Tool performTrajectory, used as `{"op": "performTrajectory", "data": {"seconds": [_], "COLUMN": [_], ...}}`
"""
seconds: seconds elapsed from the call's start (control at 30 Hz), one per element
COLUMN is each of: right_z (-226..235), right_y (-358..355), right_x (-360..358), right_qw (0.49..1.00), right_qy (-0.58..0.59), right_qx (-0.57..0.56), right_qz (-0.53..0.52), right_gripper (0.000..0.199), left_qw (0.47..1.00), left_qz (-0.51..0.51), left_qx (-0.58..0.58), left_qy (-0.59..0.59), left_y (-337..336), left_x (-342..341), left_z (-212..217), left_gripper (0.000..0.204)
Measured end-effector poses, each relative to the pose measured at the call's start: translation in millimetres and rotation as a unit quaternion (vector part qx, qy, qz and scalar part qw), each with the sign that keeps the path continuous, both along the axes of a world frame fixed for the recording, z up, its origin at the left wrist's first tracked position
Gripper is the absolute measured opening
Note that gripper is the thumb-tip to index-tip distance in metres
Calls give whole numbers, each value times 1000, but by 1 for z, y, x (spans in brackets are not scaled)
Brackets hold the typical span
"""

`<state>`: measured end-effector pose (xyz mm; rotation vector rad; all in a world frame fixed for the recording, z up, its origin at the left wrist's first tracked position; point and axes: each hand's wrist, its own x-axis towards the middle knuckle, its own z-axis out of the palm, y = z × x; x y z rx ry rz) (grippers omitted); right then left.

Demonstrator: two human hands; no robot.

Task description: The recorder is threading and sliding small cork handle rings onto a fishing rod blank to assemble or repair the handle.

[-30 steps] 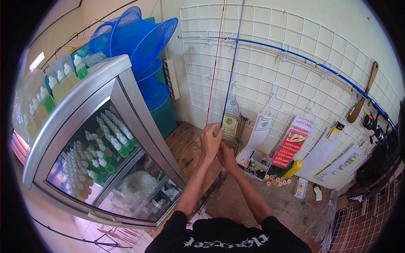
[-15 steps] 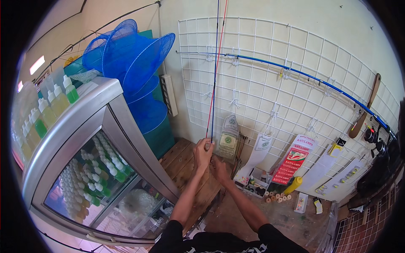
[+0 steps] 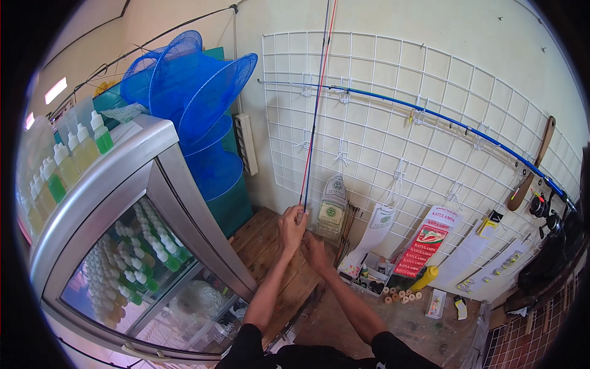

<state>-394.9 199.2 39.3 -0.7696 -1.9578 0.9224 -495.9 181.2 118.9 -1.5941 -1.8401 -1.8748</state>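
Two thin fishing rods, one red [image 3: 324, 71] and one dark blue [image 3: 306, 200], rise steeply side by side from my hands and run out of view at the top. My left hand [image 3: 292, 229] is closed around their lower part, thumb up. Just below it and to the right, my right hand [image 3: 314, 252] has its fingers curled shut close to the rods' lower ends. What it grips is hidden behind the fingers.
A glass-doored cabinet [image 3: 175, 166] with dropper bottles stands left, beside blue mesh nets [image 3: 203, 123]. A wooden surface [image 3: 255, 234] lies under my hands. Ahead, a white wire grid [image 3: 381, 135] carries a blue rod with reels [image 3: 442, 117] and hanging packets [image 3: 421, 246].
The view has shifted slightly. The two rods lean a little more to the right at the top, and my right hand sits slightly lower. My left hand keeps its grip.
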Motion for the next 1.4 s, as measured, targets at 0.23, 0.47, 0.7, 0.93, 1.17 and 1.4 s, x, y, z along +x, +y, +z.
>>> {"op": "performTrajectory", "data": {"seconds": [0.23,0.47,0.7,0.93,1.17,1.4], "right_z": [1,2,-7,1,-25,-50], "right_y": [2,-10,3,-3,-5,1], "right_x": [1,7,13,16,29,42], "right_qw": [999,1000,999,999,999,998], "right_qy": [15,-23,-28,-17,14,-15], "right_qx": [39,0,27,-39,10,-4], "right_qz": [13,-4,-17,-1,-38,-58], "right_gripper": [21,42,41,34,28,27], "left_qw": [1000,1000,999,1000,999,1000], "left_qz": [14,5,-27,-4,3,20], "left_qx": [-2,2,-28,-24,-29,-10], "left_qy": [-11,-6,-15,-16,-18,-10], "left_y": [-16,-17,-7,-3,-7,-2], "left_x": [9,13,22,14,17,16], "left_z": [13,-2,2,-3,-5,-3], "left_gripper": [15,16,17,16,16,16]}}
